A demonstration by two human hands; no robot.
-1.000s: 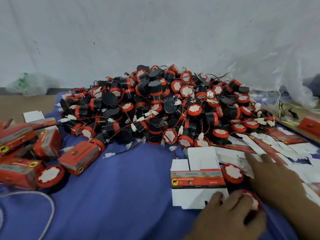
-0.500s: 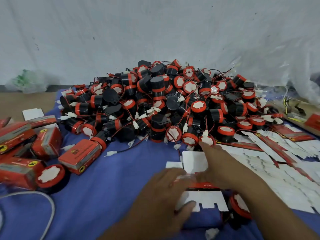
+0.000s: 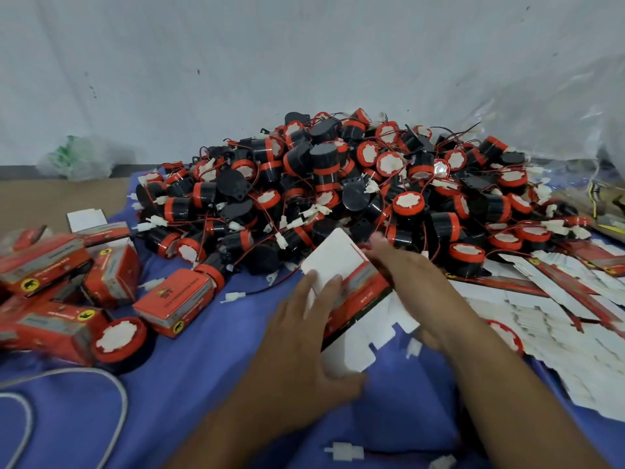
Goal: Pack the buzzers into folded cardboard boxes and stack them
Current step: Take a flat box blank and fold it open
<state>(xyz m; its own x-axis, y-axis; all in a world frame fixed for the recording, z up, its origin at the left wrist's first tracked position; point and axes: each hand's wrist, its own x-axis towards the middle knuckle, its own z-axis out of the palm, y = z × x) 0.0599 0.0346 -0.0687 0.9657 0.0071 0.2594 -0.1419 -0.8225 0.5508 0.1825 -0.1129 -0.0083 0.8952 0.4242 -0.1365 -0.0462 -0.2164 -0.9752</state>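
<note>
Cardboard, red-banded and white, the unfolded box (image 3: 338, 262) is held tilted over the blue cloth (image 3: 203, 367), just before the buzzer pile (image 3: 338, 184). Its left edge is pinched between the left hand's (image 3: 297, 340) spread fingers (image 3: 318, 286) and thumb; its right side is gripped by the right hand's (image 3: 419, 282) pressed-together fingers (image 3: 382, 252).

I read this as a small packing workshop, makeshift rather than a factory line. A big heap of identical buzzers (image 3: 338, 198), wires trailing, lies loose on a blue cloth (image 3: 203, 384). Closed red boxes (image 3: 176, 299) are piled at the left and flat box blanks (image 3: 558, 316) are fanned out at the right. Behind stands a bare, scuffed white wall (image 3: 236, 62), with clear plastic sheeting (image 3: 558, 113) at its right and a crumpled bag (image 3: 77, 157) at its foot.
</note>
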